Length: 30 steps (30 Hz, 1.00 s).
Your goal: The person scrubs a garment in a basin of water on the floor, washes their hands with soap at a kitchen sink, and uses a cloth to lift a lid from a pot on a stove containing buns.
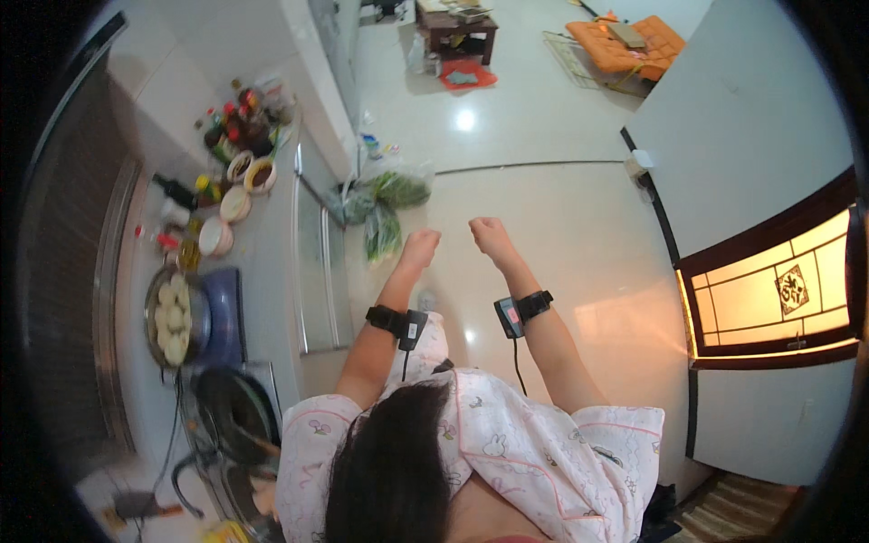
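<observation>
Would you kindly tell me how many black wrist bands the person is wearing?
2: one black wrist band on the left forearm, one on the right. Both hands, left hand and right hand, are closed and empty.

Bottles and jars [237, 122] at ten o'clock too small to tell apart, black pan [237, 412] at seven o'clock partly hidden behind the shoulder, orange cushion [625, 43] at one o'clock cut by the top edge, both fists' palms hidden.
</observation>
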Available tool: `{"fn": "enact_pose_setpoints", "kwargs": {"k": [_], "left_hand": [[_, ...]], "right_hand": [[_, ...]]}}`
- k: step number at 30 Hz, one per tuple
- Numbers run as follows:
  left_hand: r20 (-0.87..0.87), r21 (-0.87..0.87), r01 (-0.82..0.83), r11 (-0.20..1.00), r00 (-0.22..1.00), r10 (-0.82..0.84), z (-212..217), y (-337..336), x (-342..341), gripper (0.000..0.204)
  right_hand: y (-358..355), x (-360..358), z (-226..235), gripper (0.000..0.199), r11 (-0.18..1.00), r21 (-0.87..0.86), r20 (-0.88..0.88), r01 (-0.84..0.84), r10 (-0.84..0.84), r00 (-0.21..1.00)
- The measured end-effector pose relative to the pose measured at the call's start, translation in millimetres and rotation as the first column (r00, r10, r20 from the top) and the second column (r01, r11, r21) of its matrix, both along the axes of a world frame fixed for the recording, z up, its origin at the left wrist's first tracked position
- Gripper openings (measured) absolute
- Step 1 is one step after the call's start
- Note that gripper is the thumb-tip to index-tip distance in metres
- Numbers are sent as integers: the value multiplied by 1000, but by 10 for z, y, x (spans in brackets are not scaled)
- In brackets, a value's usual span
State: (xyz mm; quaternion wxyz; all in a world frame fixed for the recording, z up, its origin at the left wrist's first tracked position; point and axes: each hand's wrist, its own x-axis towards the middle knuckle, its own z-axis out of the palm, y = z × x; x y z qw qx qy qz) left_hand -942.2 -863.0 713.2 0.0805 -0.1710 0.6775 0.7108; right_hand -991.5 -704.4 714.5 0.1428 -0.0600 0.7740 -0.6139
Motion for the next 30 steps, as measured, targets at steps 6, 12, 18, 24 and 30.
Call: {"fn": "enact_pose_setpoints", "kwargs": {"k": [6, 12, 18, 24, 30], "left_hand": [[-38, 27, 70, 997, 997, -69, 24, 105, -1263, 23], [27, 58, 129, 990, 991, -131, 483, 213, -2682, 25], [85, 44, 194, 980, 977, -197, 39, 360, -3883, 23], [36, -21, 198, 980, 980, -197, 275, 319, -5562, 29], [20, -44, 127, 991, 992, -126, 523, 82, -6893, 28]], "right_hand": [[288, -1109, 164, 28, 998, 0, 24, 58, -58, 998], [646, -2252, 399, 28, 980, -5, 24, 196, -196, 980], [945, -3335, 249, 29, 950, -72, 175, 302, -286, 942], [1090, -4982, 241, 29, 948, -149, 61, 283, -276, 959], [802, -6437, 389, 27, 916, -271, 156, 295, -260, 953]]}}
